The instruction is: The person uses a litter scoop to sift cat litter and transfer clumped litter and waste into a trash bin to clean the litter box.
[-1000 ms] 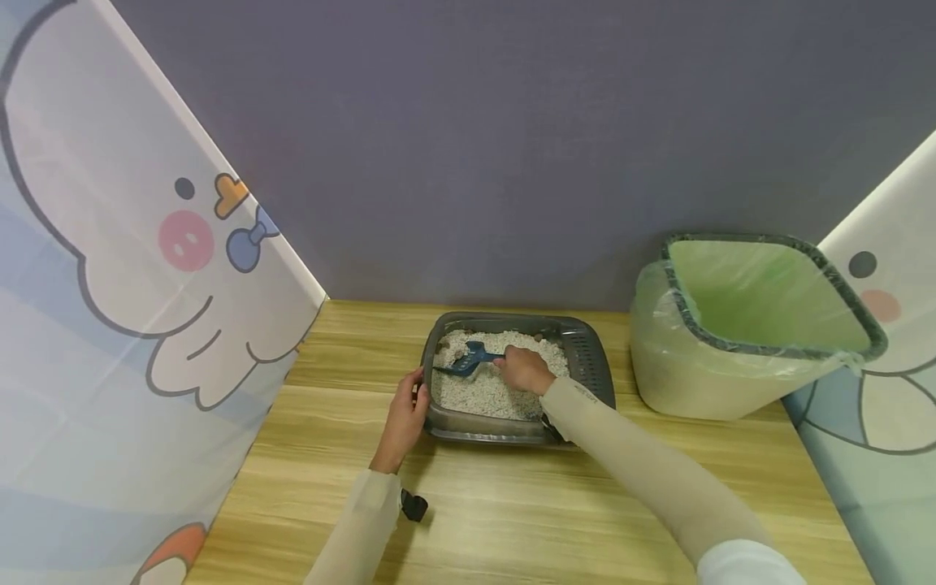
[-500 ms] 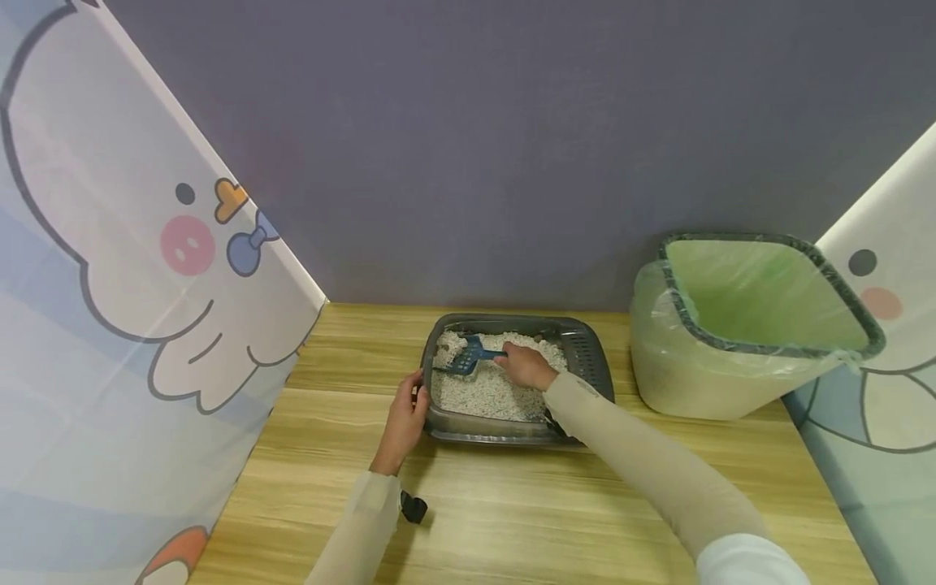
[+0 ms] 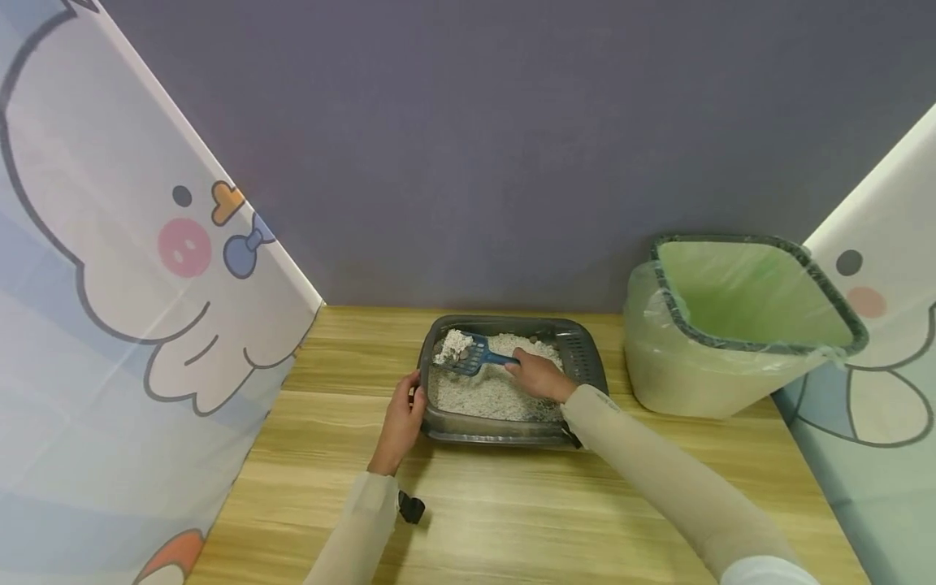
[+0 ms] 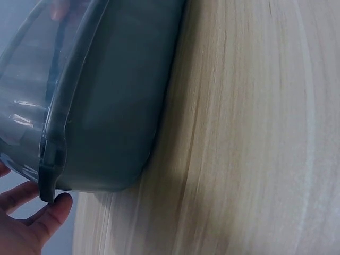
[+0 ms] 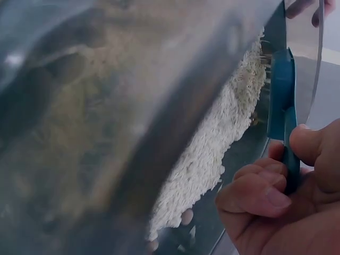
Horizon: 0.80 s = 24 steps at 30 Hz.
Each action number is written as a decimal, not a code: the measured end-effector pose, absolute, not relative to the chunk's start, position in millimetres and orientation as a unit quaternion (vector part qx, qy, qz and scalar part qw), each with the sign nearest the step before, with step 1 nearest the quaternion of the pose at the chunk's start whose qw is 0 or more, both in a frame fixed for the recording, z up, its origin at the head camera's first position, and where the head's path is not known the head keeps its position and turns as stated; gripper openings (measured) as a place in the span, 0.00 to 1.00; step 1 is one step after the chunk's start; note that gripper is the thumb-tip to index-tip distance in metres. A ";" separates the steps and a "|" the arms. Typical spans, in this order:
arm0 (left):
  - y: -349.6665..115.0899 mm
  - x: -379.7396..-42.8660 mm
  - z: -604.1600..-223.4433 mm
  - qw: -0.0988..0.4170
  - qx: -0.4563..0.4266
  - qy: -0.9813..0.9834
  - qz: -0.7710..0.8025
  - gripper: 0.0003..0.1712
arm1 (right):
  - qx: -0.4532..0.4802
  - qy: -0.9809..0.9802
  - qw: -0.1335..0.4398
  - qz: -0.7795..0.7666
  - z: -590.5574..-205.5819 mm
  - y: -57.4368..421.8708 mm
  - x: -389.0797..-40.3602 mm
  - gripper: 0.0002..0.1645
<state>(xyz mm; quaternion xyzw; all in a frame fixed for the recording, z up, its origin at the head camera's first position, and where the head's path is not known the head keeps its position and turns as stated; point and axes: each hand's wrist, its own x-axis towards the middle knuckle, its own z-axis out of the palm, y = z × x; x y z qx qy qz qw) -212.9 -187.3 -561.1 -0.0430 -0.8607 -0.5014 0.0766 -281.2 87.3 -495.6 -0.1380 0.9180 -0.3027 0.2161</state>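
A grey litter box (image 3: pixel 483 434) holding pale pellet litter (image 3: pixel 483 396) stands on the wooden table. My left hand (image 3: pixel 399 421) holds its left rim, the thumb under the lip in the left wrist view, where the box's side (image 4: pixel 117 95) fills the upper left. With my right hand (image 3: pixel 539 377) I grip the handle of a blue slotted litter scoop (image 3: pixel 478 354). Its head carries a heap of litter and a brownish lump at the box's left end. In the right wrist view my fingers and thumb wrap the scoop's handle (image 5: pixel 289 154), and litter (image 5: pixel 207 154) slopes beside it.
A bin (image 3: pixel 680 378) lined with a translucent bag stands right of the box, its dark rim high above the table (image 3: pixel 497 512). A grey wall (image 3: pixel 468 162) rises behind, with cartoon-printed panels (image 3: pixel 110 244) at both sides. Small brown lumps show near the box's back edge.
The scoop has come up from the litter at the left end, now loaded with litter. My right hand has shifted slightly right and towards me; my left hand stays on the rim.
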 end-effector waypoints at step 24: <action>-188.1 -214.3 -562.6 0.095 -0.052 -0.861 -0.496 0.24 | -0.155 0.937 0.233 -0.208 -490.5 78.0 -288.2 0.30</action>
